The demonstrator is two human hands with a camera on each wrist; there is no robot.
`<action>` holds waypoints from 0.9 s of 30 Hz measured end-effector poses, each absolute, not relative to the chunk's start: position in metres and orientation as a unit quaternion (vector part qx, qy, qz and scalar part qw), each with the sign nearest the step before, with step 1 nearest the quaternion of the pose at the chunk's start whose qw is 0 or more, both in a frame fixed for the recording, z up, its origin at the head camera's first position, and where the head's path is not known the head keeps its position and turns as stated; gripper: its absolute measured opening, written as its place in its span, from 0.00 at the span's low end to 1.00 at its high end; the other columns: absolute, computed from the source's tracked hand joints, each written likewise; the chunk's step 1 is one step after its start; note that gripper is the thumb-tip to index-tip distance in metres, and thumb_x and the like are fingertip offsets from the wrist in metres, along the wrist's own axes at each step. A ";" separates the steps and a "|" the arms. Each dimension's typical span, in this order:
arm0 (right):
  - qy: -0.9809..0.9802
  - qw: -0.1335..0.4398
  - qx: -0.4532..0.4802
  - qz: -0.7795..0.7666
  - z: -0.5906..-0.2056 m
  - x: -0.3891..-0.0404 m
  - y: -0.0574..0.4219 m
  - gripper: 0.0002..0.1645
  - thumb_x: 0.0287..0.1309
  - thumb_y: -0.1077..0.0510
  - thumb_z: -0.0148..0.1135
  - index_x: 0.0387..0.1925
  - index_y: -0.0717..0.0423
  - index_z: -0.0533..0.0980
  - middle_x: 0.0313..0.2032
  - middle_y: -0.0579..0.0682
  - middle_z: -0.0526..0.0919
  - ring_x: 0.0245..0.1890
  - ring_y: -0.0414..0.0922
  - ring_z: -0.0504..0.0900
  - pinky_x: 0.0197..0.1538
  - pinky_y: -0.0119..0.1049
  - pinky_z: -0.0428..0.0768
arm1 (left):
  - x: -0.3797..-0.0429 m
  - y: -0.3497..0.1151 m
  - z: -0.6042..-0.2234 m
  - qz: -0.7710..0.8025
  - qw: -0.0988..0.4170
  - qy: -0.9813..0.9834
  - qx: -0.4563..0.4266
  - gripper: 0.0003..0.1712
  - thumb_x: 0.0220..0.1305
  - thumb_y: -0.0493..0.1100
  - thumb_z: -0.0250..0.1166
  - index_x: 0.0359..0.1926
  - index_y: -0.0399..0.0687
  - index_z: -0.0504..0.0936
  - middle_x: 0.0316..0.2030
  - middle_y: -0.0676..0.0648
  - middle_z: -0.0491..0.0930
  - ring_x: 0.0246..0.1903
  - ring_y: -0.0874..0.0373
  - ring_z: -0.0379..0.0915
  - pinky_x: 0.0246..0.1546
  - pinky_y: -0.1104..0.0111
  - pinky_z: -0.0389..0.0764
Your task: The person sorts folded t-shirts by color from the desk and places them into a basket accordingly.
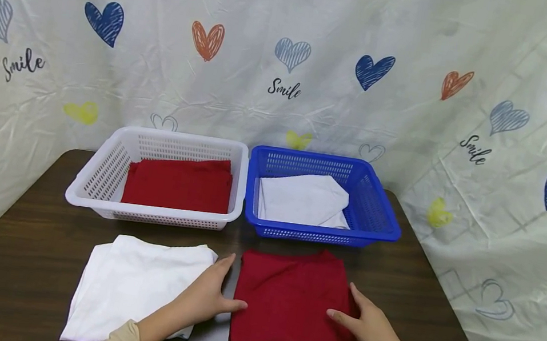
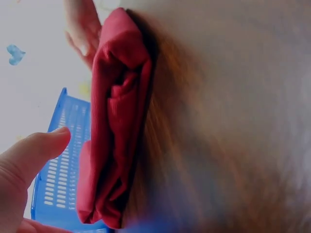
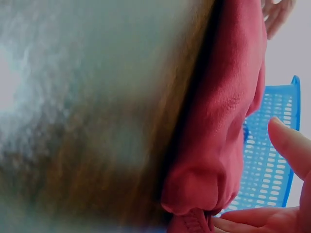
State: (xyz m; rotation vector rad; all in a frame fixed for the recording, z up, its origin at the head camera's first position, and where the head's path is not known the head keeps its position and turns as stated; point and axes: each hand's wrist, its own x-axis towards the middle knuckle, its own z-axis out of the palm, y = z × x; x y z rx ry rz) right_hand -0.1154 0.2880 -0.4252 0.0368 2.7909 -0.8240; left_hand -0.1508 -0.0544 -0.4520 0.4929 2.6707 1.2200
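A folded dark red garment point(image 1: 294, 306) lies on the table in front of me. My left hand point(image 1: 208, 291) is at its left side, fingers extended and the thumb right at the edge. On the opposite side, my right hand point(image 1: 371, 326) has its thumb over the cloth and its fingers along the right edge. The left wrist view shows the red garment's layered folds point(image 2: 116, 111), with the left thumb point(image 2: 36, 153) apart from them. Partly under the left forearm lies a folded white cloth point(image 1: 134, 282).
Behind the cloths stand a white basket point(image 1: 164, 214) holding folded red fabric point(image 1: 178, 184) and a blue basket point(image 1: 377, 207) holding folded white fabric point(image 1: 301, 197). They sit side by side at the dark table's point(image 1: 16, 234) back, before a heart-print curtain point(image 1: 254, 1).
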 end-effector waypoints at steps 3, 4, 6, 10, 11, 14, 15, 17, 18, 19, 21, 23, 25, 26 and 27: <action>0.952 0.116 0.014 -0.283 -0.425 -0.117 0.290 0.58 0.58 0.36 0.65 0.72 0.74 0.54 0.70 0.74 0.62 0.69 0.69 0.64 0.67 0.64 0.67 | -0.148 -0.052 -0.452 0.426 0.096 0.886 0.156 0.61 0.48 0.53 0.79 0.72 0.26 0.57 0.69 0.29 0.64 0.70 0.35 0.62 0.68 0.43 0.67; 0.952 0.115 0.014 -0.284 -0.425 -0.117 0.291 0.59 0.58 0.36 0.65 0.72 0.74 0.54 0.70 0.74 0.62 0.70 0.69 0.63 0.68 0.64 0.67 | -0.148 -0.051 -0.452 0.431 0.101 0.884 0.152 0.62 0.48 0.53 0.79 0.72 0.26 0.56 0.69 0.29 0.64 0.69 0.35 0.62 0.68 0.43 0.67; 0.950 0.117 0.016 -0.290 -0.423 -0.119 0.291 0.59 0.58 0.37 0.65 0.71 0.75 0.54 0.70 0.75 0.61 0.70 0.70 0.62 0.68 0.65 0.66 | -0.147 -0.050 -0.452 0.442 0.107 0.878 0.149 0.62 0.48 0.53 0.79 0.72 0.25 0.56 0.68 0.29 0.66 0.67 0.36 0.65 0.66 0.43 0.69; 0.941 0.133 0.030 -0.308 -0.421 -0.123 0.293 0.58 0.59 0.37 0.65 0.71 0.76 0.55 0.68 0.76 0.63 0.69 0.70 0.64 0.68 0.64 0.66 | -0.147 -0.049 -0.456 0.470 0.121 0.862 0.146 0.59 0.49 0.52 0.79 0.71 0.25 0.57 0.65 0.31 0.70 0.61 0.38 0.74 0.61 0.46 0.76; 0.938 0.139 0.033 -0.317 -0.421 -0.124 0.294 0.57 0.59 0.38 0.64 0.71 0.77 0.55 0.67 0.76 0.64 0.67 0.69 0.66 0.67 0.63 0.69 | -0.147 -0.049 -0.457 0.478 0.124 0.857 0.145 0.59 0.49 0.51 0.78 0.71 0.25 0.57 0.64 0.31 0.71 0.59 0.38 0.75 0.59 0.47 0.77; 0.928 0.151 0.043 -0.337 -0.420 -0.129 0.297 0.55 0.60 0.40 0.64 0.69 0.79 0.56 0.61 0.73 0.73 0.59 0.64 0.77 0.60 0.56 0.78 | -0.146 -0.048 -0.459 0.499 0.130 0.845 0.141 0.58 0.49 0.50 0.78 0.71 0.25 0.58 0.62 0.31 0.73 0.57 0.38 0.77 0.58 0.48 0.79; 0.925 0.156 0.048 -0.343 -0.419 -0.131 0.298 0.54 0.61 0.40 0.64 0.69 0.79 0.57 0.59 0.72 0.75 0.57 0.61 0.79 0.58 0.54 0.80 | -0.146 -0.048 -0.460 0.506 0.131 0.841 0.139 0.57 0.50 0.50 0.78 0.71 0.26 0.58 0.62 0.31 0.73 0.57 0.37 0.77 0.58 0.48 0.79; 0.922 0.165 0.054 -0.347 -0.418 -0.133 0.299 0.52 0.61 0.40 0.63 0.66 0.80 0.60 0.56 0.71 0.78 0.53 0.57 0.81 0.54 0.51 0.82 | -0.145 -0.046 -0.461 0.519 0.134 0.833 0.137 0.57 0.50 0.49 0.78 0.71 0.25 0.58 0.61 0.31 0.74 0.57 0.37 0.76 0.59 0.47 0.78; 0.920 0.170 0.061 -0.347 -0.418 -0.134 0.299 0.51 0.62 0.40 0.62 0.66 0.80 0.61 0.55 0.71 0.79 0.52 0.55 0.82 0.53 0.50 0.82 | -0.145 -0.046 -0.461 0.526 0.136 0.828 0.136 0.57 0.50 0.49 0.78 0.71 0.25 0.58 0.60 0.31 0.74 0.57 0.36 0.76 0.59 0.47 0.78; 0.918 0.176 0.070 -0.348 -0.417 -0.135 0.300 0.51 0.62 0.39 0.62 0.65 0.80 0.63 0.55 0.70 0.79 0.51 0.54 0.82 0.53 0.50 0.82 | -0.145 -0.045 -0.461 0.534 0.140 0.823 0.135 0.57 0.51 0.48 0.78 0.71 0.24 0.57 0.61 0.30 0.74 0.57 0.36 0.76 0.59 0.47 0.77; 0.907 0.190 0.091 -0.364 -0.416 -0.136 0.300 0.49 0.63 0.38 0.61 0.64 0.79 0.65 0.55 0.70 0.79 0.49 0.53 0.83 0.51 0.50 0.83 | -0.145 -0.044 -0.462 0.545 0.146 0.815 0.132 0.56 0.52 0.48 0.77 0.71 0.25 0.57 0.61 0.30 0.74 0.58 0.36 0.76 0.60 0.48 0.77; 0.894 0.200 0.114 -0.385 -0.416 -0.137 0.300 0.48 0.63 0.37 0.60 0.63 0.77 0.66 0.55 0.69 0.79 0.48 0.51 0.83 0.51 0.49 0.83 | -0.145 -0.044 -0.463 0.555 0.154 0.807 0.127 0.55 0.53 0.48 0.76 0.71 0.25 0.57 0.62 0.29 0.73 0.58 0.36 0.76 0.60 0.48 0.77; 0.880 0.207 0.133 -0.406 -0.416 -0.138 0.300 0.47 0.64 0.36 0.59 0.63 0.76 0.67 0.55 0.68 0.79 0.48 0.50 0.82 0.52 0.49 0.83 | -0.146 -0.043 -0.463 0.566 0.161 0.800 0.118 0.53 0.54 0.47 0.76 0.71 0.25 0.58 0.63 0.29 0.72 0.59 0.36 0.75 0.59 0.48 0.78; 0.875 0.210 0.138 -0.414 -0.417 -0.139 0.300 0.47 0.64 0.37 0.58 0.63 0.76 0.67 0.56 0.68 0.79 0.49 0.52 0.82 0.53 0.51 0.82 | -0.147 -0.043 -0.463 0.571 0.164 0.796 0.113 0.53 0.54 0.46 0.76 0.71 0.25 0.58 0.63 0.29 0.72 0.59 0.36 0.75 0.59 0.49 0.78; 0.872 0.210 0.142 -0.418 -0.417 -0.139 0.300 0.47 0.64 0.37 0.58 0.63 0.75 0.67 0.56 0.68 0.78 0.50 0.53 0.81 0.54 0.52 0.81 | -0.147 -0.042 -0.463 0.578 0.168 0.792 0.106 0.52 0.55 0.46 0.75 0.71 0.25 0.59 0.64 0.29 0.72 0.59 0.37 0.75 0.59 0.49 0.79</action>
